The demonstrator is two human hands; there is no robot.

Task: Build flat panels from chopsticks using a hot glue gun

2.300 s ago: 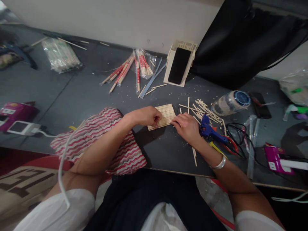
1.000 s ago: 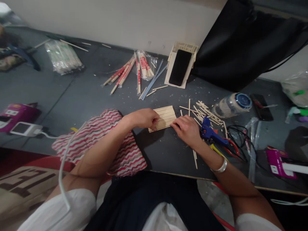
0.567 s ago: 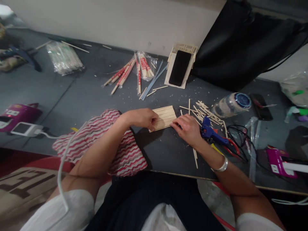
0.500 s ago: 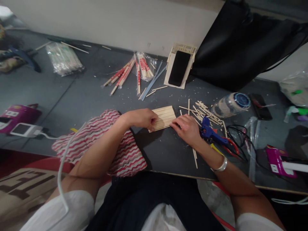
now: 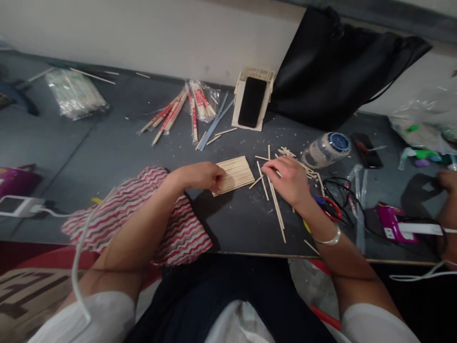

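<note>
My left hand [image 5: 205, 176] has its fingers curled and closed on the left end of a flat panel of thin wooden sticks [image 5: 237, 172], laid side by side on the dark table. To the right of the panel, my right hand [image 5: 290, 178] hovers over loose wooden sticks [image 5: 275, 205], thumb and fingertips pinched together. Whatever is between those fingertips is too small to make out. Part of the stick pile is hidden behind this hand. Tool handles in blue and red [image 5: 330, 207] lie beside my right wrist.
A striped cloth [image 5: 185, 228] lies under my left forearm. Behind stand packaged chopsticks [image 5: 171, 114], a phone [image 5: 252, 102] on a stand, a black bag [image 5: 314, 71] and a plastic jar [image 5: 323, 151]. Cables and a purple box [image 5: 394, 221] are at right, near another person's hand [image 5: 448, 180].
My right hand has left the panel's right edge and moved over the loose sticks, its fingers now pinched. The glue-gun-like blue tool is now mostly hidden. Another person's hand has appeared at right.
</note>
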